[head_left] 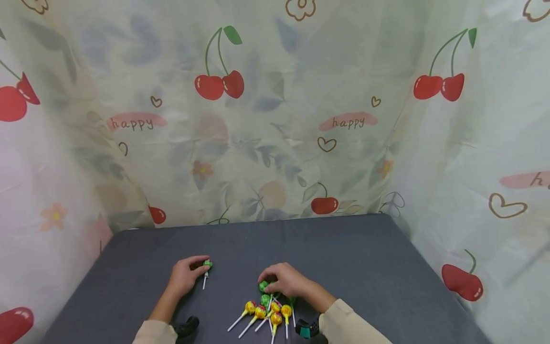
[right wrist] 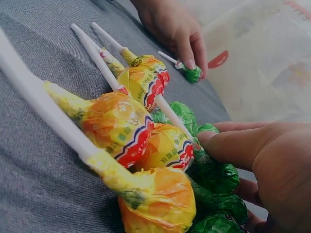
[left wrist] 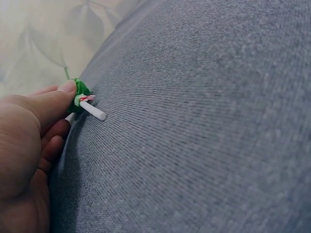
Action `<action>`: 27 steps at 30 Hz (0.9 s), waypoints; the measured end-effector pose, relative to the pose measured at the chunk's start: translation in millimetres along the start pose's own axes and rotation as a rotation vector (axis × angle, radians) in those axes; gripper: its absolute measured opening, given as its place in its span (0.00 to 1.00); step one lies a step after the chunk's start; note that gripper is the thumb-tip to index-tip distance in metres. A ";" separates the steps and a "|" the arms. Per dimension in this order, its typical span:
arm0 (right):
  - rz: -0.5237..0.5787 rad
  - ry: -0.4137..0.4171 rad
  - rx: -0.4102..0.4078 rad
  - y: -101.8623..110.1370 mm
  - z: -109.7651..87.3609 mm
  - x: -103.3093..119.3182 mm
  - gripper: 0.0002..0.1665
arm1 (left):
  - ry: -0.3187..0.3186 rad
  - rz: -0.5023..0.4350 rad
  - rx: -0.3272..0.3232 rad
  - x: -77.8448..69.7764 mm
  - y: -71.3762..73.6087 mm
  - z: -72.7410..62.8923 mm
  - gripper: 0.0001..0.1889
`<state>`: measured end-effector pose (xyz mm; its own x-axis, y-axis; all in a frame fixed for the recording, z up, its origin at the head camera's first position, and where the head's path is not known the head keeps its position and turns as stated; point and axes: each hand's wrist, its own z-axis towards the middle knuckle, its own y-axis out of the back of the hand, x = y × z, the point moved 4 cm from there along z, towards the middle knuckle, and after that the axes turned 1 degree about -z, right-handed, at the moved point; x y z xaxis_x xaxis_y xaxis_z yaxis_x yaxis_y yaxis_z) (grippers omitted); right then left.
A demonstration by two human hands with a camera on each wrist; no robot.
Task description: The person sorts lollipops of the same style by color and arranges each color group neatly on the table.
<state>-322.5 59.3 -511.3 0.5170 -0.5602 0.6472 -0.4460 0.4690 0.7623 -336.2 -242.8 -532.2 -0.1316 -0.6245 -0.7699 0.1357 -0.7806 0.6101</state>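
Note:
On the left part of the table, my left hand (head_left: 185,276) pinches a green-wrapped lollipop (left wrist: 82,90) by its head between thumb and fingers. Its white stick (left wrist: 93,110) points back toward me. My right hand (head_left: 287,280) is over the far side of a lollipop pile, thumb and fingers about a green lollipop (head_left: 263,286). The fingertips are partly hidden behind the candy in the right wrist view. More green lollipops (right wrist: 214,177) lie under and beside this hand. Several yellow-wrapped lollipops (head_left: 259,312) lie nearer to me, sticks pointing toward me.
A dark grey cloth-covered table (head_left: 343,258) carries everything. Behind it and along both sides hangs a pale curtain (head_left: 266,119) printed with cherries, hearts and the word "happy". A dark band (head_left: 307,329) sits by the right sleeve cuff.

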 end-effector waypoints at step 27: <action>0.096 0.036 -0.188 18.8 7.0 2.5 0.13 | 0.011 0.017 -0.031 -0.3 -2.3 -1.8 0.15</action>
<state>-334.7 61.9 -495.4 0.5057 -0.4836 0.7144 -0.3522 0.6403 0.6827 -334.7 -240.8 -533.7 -0.1179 -0.6374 -0.7614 0.1683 -0.7685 0.6173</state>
